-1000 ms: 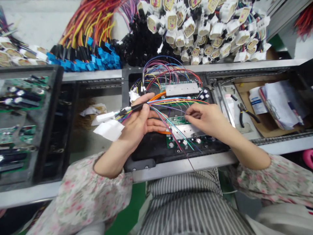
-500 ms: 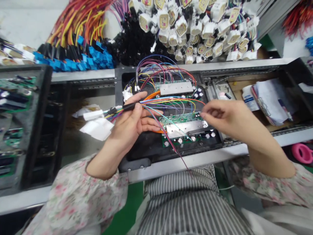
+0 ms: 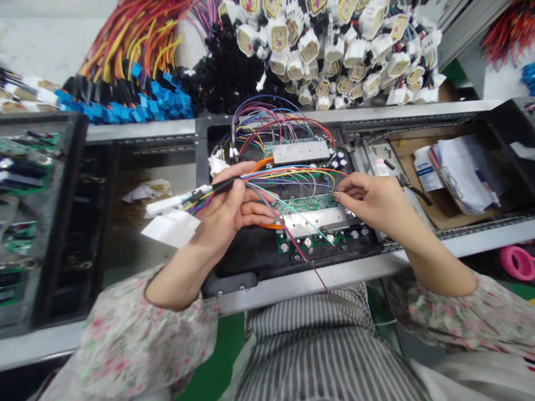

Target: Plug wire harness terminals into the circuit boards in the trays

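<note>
While the left hand (image 3: 228, 209) has the black-sleeved wire bundle (image 3: 223, 184) clamped under its thumb, the right hand (image 3: 371, 200) is pinched, thumb to index, on what looks like an orange wire (image 3: 328, 169). Wire tip hidden behind the fingers; can't tell if it touches anything.

Key geometry: bundle axis runs left to right, rising slightly, loose wires fanning out rightward. Near board (image 3: 308, 201) lies below the fan, long axis also left-right. Right fingertips are at its right end, close over the far-side corner, so right hand is nearer that end. Left hand's lower fingers sit by the left end.

A teal wire (image 3: 308, 218) and a dark red wire (image 3: 297, 245) cross the board's metal bar (image 3: 320, 221) diagonally; the red one hangs past the front rail (image 3: 267, 297). White connector (image 3: 163, 205) and white tag (image 3: 172, 229) stick out left of the left hand.

Outward: far board with its metal bar (image 3: 301, 151), same black tray (image 3: 246, 259), wired along its back edge. Pliers (image 3: 419, 195) and papers (image 3: 466, 170) off right. Blue connectors (image 3: 125, 110) and white connectors (image 3: 309, 47) piled behind.
</note>
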The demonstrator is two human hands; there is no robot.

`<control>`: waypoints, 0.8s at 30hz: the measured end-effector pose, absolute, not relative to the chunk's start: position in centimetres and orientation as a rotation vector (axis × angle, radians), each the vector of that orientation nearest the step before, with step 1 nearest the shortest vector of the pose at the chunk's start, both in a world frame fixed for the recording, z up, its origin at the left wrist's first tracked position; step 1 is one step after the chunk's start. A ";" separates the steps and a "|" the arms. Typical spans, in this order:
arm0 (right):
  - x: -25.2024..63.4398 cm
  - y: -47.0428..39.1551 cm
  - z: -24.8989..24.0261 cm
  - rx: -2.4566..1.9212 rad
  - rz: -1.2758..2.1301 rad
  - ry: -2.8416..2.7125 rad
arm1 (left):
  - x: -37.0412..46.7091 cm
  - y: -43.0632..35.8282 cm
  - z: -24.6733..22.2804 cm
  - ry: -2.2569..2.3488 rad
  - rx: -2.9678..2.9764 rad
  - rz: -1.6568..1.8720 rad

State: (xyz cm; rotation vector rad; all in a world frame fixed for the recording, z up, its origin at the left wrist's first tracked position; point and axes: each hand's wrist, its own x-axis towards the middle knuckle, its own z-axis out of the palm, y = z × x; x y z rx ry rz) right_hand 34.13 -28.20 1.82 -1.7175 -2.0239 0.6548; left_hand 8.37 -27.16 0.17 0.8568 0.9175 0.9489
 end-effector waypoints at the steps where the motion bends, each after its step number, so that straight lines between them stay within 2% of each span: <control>1: 34.2 -28.1 1.8 -1.718 0.659 -2.029 | 8.4 -27.2 0.2 0.921 0.855 0.947; 7: 33.6 -28.4 2.8 -1.796 0.559 -2.114 | 8.4 -27.1 0.2 0.940 0.857 0.940; 13: 30.5 -28.9 4.4 -1.391 0.696 -2.382 | 8.3 -27.1 0.1 0.905 0.861 0.951; 17: 30.1 -27.9 3.9 -1.505 0.667 -2.149 | 8.4 -27.1 -0.2 0.897 0.840 0.980; 24: 30.2 -26.8 2.0 -1.555 0.591 -2.267 | 8.3 -27.1 -0.5 0.906 0.855 0.973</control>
